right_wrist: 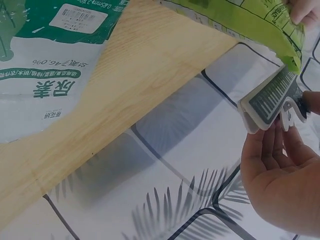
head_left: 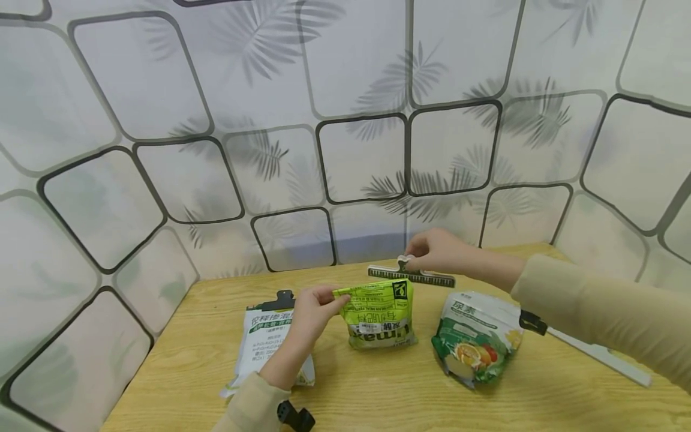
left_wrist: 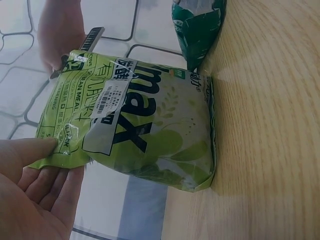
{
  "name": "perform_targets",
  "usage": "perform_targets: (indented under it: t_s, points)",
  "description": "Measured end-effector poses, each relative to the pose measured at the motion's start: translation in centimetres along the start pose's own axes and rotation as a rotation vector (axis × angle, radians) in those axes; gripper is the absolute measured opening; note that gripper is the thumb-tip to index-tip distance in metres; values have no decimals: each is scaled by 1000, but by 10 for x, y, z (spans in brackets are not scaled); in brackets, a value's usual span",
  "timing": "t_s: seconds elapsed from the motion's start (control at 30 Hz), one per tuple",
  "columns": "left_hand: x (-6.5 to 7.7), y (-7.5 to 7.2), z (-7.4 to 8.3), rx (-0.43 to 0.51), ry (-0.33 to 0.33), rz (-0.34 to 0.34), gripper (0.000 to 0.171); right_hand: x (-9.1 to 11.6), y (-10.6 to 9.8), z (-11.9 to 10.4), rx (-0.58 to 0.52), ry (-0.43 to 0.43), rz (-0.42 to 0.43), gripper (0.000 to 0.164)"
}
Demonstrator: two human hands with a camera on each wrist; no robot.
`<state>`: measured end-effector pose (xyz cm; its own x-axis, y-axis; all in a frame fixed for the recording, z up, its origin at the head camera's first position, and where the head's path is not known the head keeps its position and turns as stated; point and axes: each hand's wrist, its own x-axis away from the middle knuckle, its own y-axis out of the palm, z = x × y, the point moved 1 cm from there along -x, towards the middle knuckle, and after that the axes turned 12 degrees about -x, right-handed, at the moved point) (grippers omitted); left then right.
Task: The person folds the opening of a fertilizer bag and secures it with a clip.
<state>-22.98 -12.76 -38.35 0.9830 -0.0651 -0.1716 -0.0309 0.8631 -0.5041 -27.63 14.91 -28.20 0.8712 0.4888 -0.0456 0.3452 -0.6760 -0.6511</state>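
A lime-green fertilizer bag (head_left: 378,318) stands upright on the table. My left hand (head_left: 313,312) pinches the corner of its folded top edge, thumb on the printed face in the left wrist view. Just above and behind the bag's other top corner, my right hand (head_left: 439,251) pinches the handle of a wide black-and-white bag clip (head_left: 432,278). In the right wrist view the long toothed clip (right_wrist: 272,95) lies close to the bag's corner (right_wrist: 292,57); whether the bag is between its jaws I cannot tell.
A white bag (head_left: 261,342) with a black clip (head_left: 283,297) across its top lies at the left. A green-and-white bag (head_left: 480,333) stands at the right, below my right forearm. A long white clip (head_left: 599,354) extends beyond it. Patterned cloth (head_left: 361,162) hangs behind the wooden table (head_left: 388,396).
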Motion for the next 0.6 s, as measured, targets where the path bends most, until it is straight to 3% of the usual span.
perform_targets:
  t_s: [0.27, 0.6]
  points:
    - [2, -3, 2, 9, -51, 13, 24, 0, 2, -8, 65, -35, 12, 17]
    - [-1, 0, 0, -1, -52, 2, 22, 8, -1, -15, 77, -51, 24, 21]
